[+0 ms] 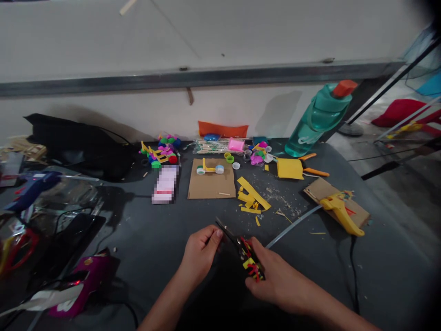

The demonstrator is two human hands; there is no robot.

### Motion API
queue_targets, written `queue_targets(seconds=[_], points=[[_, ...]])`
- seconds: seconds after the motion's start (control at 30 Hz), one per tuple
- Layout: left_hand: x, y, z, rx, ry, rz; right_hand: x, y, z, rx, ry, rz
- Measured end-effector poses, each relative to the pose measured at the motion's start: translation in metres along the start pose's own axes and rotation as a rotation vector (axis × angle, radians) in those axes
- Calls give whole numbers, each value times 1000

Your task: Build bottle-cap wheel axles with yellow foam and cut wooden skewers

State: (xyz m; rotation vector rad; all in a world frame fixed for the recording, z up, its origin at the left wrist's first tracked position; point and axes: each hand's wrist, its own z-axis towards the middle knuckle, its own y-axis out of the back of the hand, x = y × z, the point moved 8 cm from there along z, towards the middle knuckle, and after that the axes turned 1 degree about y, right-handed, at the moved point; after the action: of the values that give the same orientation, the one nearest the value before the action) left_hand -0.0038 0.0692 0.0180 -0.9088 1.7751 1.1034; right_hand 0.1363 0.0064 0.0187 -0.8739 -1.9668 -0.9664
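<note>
In my right hand (270,273) is a pair of scissors (243,250) with red, yellow and black handles, its blades pointing up and left. My left hand (201,253) is closed, thumb against the fingers, close to the blade tips; what it pinches is too small to make out. Beyond the hands lies a cardboard square (210,188), bearing a small yellow piece with wheel-like caps (209,169). Cut yellow strips (254,193) are scattered to its right.
A yellow glue gun (341,211) rests on cardboard at the right, its glue stick reaching toward my right hand. A teal bottle (312,122) leans at the back right. At left are a blue glue gun (32,188), a purple box (86,280) and cables.
</note>
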Motion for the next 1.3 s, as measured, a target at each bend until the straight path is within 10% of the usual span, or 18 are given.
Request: queue_targets(seconds=[1.3], points=[[-7,0,0,88,-173,110,13,2,1,-69,86,-302]])
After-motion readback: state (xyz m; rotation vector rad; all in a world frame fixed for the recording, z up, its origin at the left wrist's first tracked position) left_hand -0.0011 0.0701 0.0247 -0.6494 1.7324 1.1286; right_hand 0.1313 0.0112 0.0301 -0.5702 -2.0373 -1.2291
